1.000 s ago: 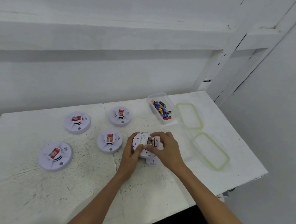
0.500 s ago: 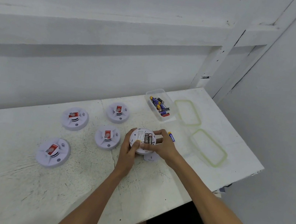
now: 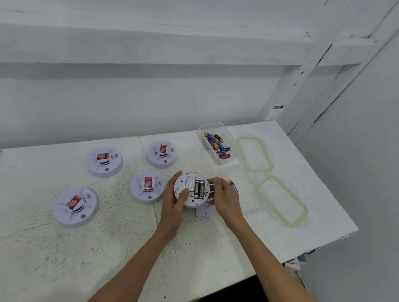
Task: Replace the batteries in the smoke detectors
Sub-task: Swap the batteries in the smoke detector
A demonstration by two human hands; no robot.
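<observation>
The upturned smoke detector [image 3: 188, 183] is gripped at 7 o'clock by the left hand [image 3: 174, 204]; its batteries [image 3: 199, 190], aligned 12-to-6, are placed at 9 o'clock from the nearer right hand [image 3: 225, 200], whose curled fingers' hold cannot be told.

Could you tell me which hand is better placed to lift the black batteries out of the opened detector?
The right hand, probably: it sits at the detector rim right beside the black batteries, while the left hand grips the opposite edge and steadies it.
</observation>
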